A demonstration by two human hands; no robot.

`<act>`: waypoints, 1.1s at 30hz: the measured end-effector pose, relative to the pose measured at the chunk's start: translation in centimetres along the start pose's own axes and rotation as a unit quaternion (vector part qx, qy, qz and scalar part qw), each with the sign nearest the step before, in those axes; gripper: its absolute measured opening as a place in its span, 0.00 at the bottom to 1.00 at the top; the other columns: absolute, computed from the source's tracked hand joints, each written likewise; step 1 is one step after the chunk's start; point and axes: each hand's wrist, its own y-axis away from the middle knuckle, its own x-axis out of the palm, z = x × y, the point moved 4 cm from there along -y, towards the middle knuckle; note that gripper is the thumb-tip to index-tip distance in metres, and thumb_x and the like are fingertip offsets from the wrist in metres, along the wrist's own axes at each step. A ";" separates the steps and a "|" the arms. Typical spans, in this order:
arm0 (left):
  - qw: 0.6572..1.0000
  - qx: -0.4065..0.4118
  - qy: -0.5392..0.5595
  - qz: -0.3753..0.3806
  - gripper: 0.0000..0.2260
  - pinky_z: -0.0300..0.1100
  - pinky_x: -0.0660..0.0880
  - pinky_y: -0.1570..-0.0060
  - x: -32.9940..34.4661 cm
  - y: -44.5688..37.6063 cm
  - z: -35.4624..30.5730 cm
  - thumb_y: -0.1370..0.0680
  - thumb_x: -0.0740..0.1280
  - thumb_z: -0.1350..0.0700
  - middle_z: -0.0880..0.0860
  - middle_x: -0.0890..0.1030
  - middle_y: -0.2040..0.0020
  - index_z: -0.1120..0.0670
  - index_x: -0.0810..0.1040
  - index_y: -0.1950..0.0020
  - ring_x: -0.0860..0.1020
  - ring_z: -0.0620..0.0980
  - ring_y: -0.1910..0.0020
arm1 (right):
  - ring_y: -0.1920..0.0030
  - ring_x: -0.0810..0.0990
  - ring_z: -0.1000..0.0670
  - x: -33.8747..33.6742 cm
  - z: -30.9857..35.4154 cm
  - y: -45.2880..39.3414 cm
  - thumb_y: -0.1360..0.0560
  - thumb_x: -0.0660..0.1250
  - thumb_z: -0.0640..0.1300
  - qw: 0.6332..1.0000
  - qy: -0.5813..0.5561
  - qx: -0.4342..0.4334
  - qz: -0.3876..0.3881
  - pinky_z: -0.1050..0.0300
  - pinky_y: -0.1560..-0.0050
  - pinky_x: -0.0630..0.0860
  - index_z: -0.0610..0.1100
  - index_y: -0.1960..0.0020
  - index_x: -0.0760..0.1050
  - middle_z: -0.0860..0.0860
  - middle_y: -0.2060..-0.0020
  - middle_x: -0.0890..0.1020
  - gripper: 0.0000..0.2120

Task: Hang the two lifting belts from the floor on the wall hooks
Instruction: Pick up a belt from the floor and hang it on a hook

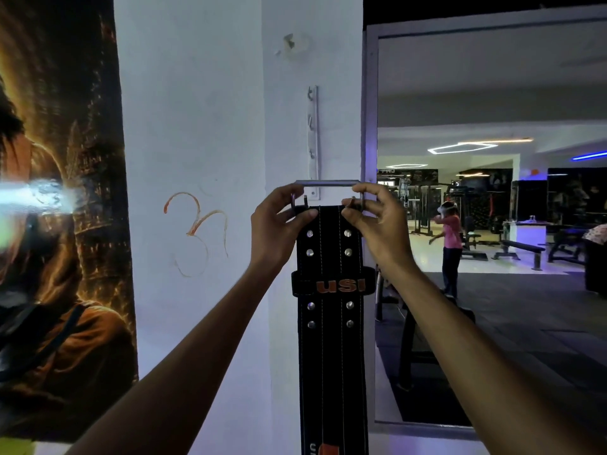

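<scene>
Head view: left hand [279, 221] and right hand [377, 221] pinched black studded leather belt [330, 323] by steel buckle [326, 183], level, below white wall hook rail [313, 136], likely to catch hook.

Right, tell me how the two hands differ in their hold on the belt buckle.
The left hand pinches the buckle's left end, thumb lying on the black lifting belt; the right hand pinches the right end, fingers curled over the corner of the metal buckle. The left sits slightly lower than the right. Both hold the buckle up in front of the hook rail.

Orange "USI" on the black belt's loop [333, 285]; lower print cut off, unreadable.
</scene>
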 end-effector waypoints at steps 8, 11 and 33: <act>0.999 0.027 0.009 0.036 0.29 0.35 0.81 0.51 0.8 -6.2 7.5 0.24 0.73 0.64 0.52 0.82 0.42 0.53 0.69 0.25 0.84 0.44 0.51 | 0.45 0.84 0.52 2.3 -7.7 -5.6 0.27 0.74 0.39 0.998 0.053 0.003 -0.021 0.63 0.46 0.79 0.46 0.29 0.70 0.45 0.49 0.85 0.28; 0.999 0.025 0.010 0.041 0.28 0.37 0.82 0.50 1.3 -8.1 9.7 0.23 0.72 0.64 0.53 0.81 0.41 0.56 0.70 0.24 0.83 0.46 0.50 | 0.45 0.84 0.53 2.8 -10.0 -7.2 0.27 0.74 0.40 0.997 0.077 0.009 -0.023 0.60 0.43 0.79 0.45 0.29 0.71 0.47 0.50 0.86 0.28; 0.999 -0.033 0.026 -0.012 0.24 0.57 0.84 0.46 4.1 -18.1 19.5 0.28 0.78 0.62 0.55 0.85 0.45 0.52 0.79 0.33 0.86 0.54 0.49 | 0.50 0.85 0.52 4.4 -20.2 -15.8 0.27 0.74 0.42 0.994 0.099 0.036 -0.026 0.53 0.39 0.79 0.48 0.31 0.72 0.48 0.55 0.86 0.26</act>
